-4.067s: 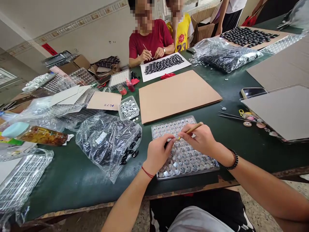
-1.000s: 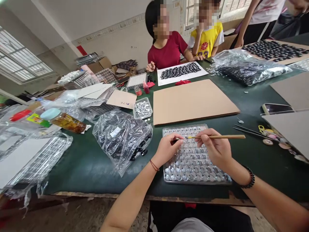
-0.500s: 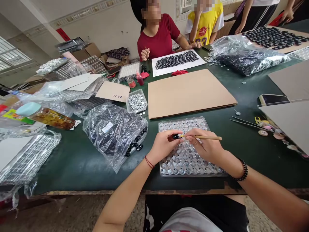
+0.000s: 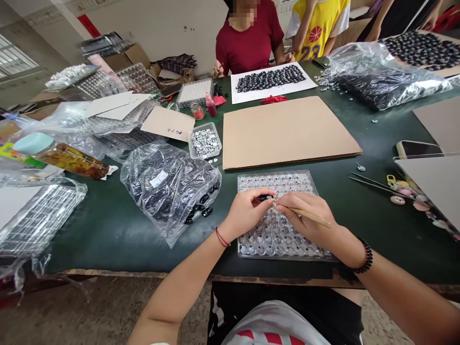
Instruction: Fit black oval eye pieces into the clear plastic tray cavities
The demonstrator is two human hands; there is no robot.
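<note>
My left hand (image 4: 247, 211) pinches a small black piece (image 4: 265, 197) between thumb and fingers. Close against it, my right hand (image 4: 309, 213) is closed on a thin wooden stick (image 4: 312, 216), whose yellowish tip meets the black piece. Both hands are above a clear plastic tray (image 4: 287, 253) with rows of round cups holding small round pieces. Left of the tray lies a clear plastic bag (image 4: 165, 187) of dark contents, with several black pieces (image 4: 199, 208) at its open end.
Beyond the tray lies a brown cardboard sheet (image 4: 287, 129). A tub of silvery pieces (image 4: 204, 141) stands by its left edge. Tweezers (image 4: 377, 186) and a phone (image 4: 419, 149) are at the right. People sit across the table, near a white sheet (image 4: 309, 82) with black pieces.
The stick's rear end has dipped, so it slants more, and my hands have closed in around the black piece. The whole view has shifted slightly.
</note>
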